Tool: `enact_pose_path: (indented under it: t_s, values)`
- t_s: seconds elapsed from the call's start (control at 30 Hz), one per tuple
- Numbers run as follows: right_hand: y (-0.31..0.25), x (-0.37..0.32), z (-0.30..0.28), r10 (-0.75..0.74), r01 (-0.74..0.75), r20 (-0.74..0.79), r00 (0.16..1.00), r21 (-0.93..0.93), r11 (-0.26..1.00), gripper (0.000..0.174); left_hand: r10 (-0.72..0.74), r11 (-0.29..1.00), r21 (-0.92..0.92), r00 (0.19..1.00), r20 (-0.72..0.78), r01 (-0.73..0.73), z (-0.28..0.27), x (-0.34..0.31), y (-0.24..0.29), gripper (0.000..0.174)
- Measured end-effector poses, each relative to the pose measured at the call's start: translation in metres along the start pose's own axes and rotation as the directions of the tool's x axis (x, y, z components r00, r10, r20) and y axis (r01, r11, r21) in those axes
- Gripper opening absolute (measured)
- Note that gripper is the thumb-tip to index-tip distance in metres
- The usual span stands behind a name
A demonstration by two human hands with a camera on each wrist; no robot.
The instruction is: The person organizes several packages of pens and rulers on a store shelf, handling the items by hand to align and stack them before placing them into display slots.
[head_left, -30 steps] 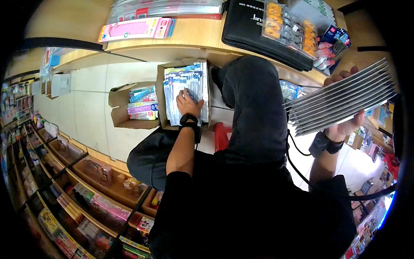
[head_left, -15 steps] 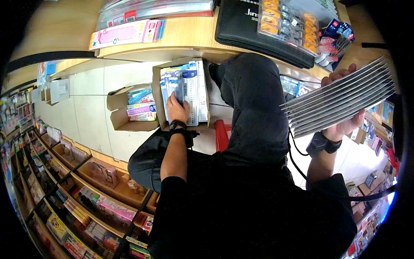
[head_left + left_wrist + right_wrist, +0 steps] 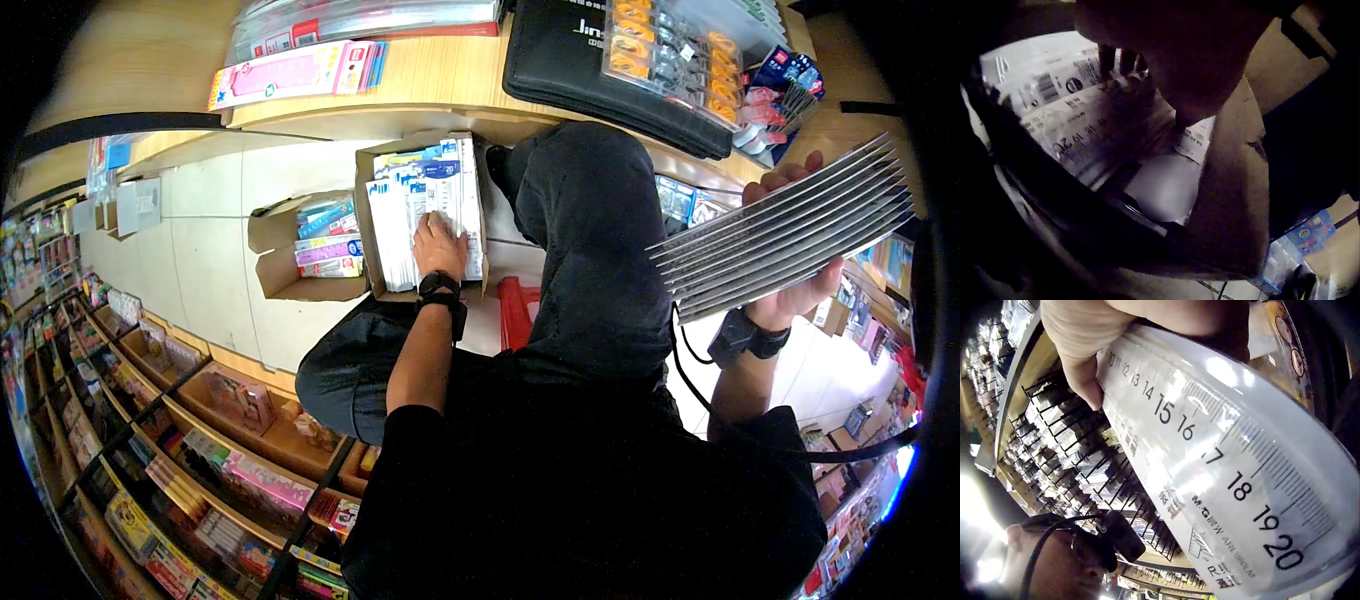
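Note:
In the head view my left hand (image 3: pixel 440 248) rests on packaged rulers (image 3: pixel 398 225) in an open cardboard box (image 3: pixel 375 265) on the floor. Close up in the left wrist view, its bent fingers (image 3: pixel 1124 61) touch the clear ruler packets (image 3: pixel 1072 128), the thumb apart from them; their tips are partly hidden in shadow. At the right, my right hand (image 3: pixel 800 295) grips a fanned stack of packaged rulers (image 3: pixel 785 235), fingers at the far edge and thumb at the near one. The right wrist view shows one ruler's face (image 3: pixel 1210 456) with numbers up to 20.
A smaller open box (image 3: pixel 285 285) of colourful packets stands left of the ruler box. Ahead, a wooden shelf (image 3: pixel 430 80) bears a black case (image 3: pixel 610 100) and packs of orange items (image 3: pixel 630 45). Compartment shelving (image 3: pixel 215 450) runs along the left; a red object (image 3: pixel 515 310) lies between my legs.
My left hand has shifted right over the box, and the dark, clear packet beside its fingers no longer stands out there. The right hand and its stack have barely moved.

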State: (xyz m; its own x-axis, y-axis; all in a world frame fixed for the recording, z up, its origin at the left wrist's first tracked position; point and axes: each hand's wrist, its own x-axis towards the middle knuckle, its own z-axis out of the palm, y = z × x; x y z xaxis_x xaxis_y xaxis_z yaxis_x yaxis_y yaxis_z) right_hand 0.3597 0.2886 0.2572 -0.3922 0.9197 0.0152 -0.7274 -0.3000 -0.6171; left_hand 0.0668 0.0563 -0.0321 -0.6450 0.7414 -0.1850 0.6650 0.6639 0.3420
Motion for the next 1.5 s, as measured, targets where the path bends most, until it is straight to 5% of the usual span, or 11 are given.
enact_pose_path:
  t_s: [0.33,0.5,0.63,0.7,0.83,0.9,1.1,1.13,1.23,1.33,1.5]
  values:
    - [0.003,-0.003,-0.004,-0.02,0.019,-0.098,0.995,-0.009,1.0,0.091,0.035,0.999,0.043,0.996,-0.079,-0.032,0.022,-0.001,0.007,0.064]
    - [0.006,0.0,0.005,0.014,-0.014,-0.046,0.999,-0.002,1.0,0.09,-0.31,0.951,-0.018,0.951,-0.023,0.309,0.018,0.011,0.026,0.063]
    - [0.005,0.0,0.012,-0.005,0.005,-0.029,1.0,-0.004,1.0,0.092,-0.334,0.941,-0.056,0.943,0.001,0.333,0.021,0.014,0.022,0.062]
    - [0.003,0.0,0.012,0.001,-0.001,0.004,1.0,0.005,1.0,0.092,-0.15,0.969,-0.208,0.986,-0.078,0.131,0.035,0.01,-0.01,0.056]
    - [0.003,-0.005,0.001,-0.008,0.01,-0.119,0.993,0.019,1.0,0.087,-0.024,0.887,-0.451,0.984,0.179,0.103,0.044,0.016,-0.06,0.056]
    - [0.005,-0.006,-0.012,-0.024,0.028,-0.189,0.982,0.021,0.999,0.087,-0.246,0.76,-0.546,0.933,0.261,0.353,0.02,0.013,-0.047,0.051]
    - [0.003,-0.01,-0.027,0.027,-0.02,-0.175,0.984,0.042,0.999,0.086,-0.252,0.016,-0.941,0.912,0.324,0.339,-0.059,0.022,-0.03,0.04]
    - [0.001,-0.011,-0.042,0.047,-0.037,-0.143,0.989,0.072,0.997,0.083,-0.253,0.029,-0.931,0.904,0.344,0.363,-0.09,0.021,-0.017,0.042]
    - [0.012,-0.008,-0.022,0.153,-0.155,0.033,0.988,0.082,0.984,0.045,-0.232,-0.122,-0.933,0.905,0.357,0.337,-0.166,0.002,0.011,0.054]
    - [0.024,-0.009,-0.005,0.306,-0.306,-0.018,0.952,0.006,0.952,0.038,0.076,-0.346,-0.917,0.98,0.184,0.199,-0.214,-0.03,0.033,0.069]
    - [0.047,-0.017,0.05,0.444,-0.453,-0.088,0.892,-0.209,0.867,0.036,0.371,-0.538,-0.789,0.924,0.097,0.298,-0.241,-0.071,0.092,0.087]
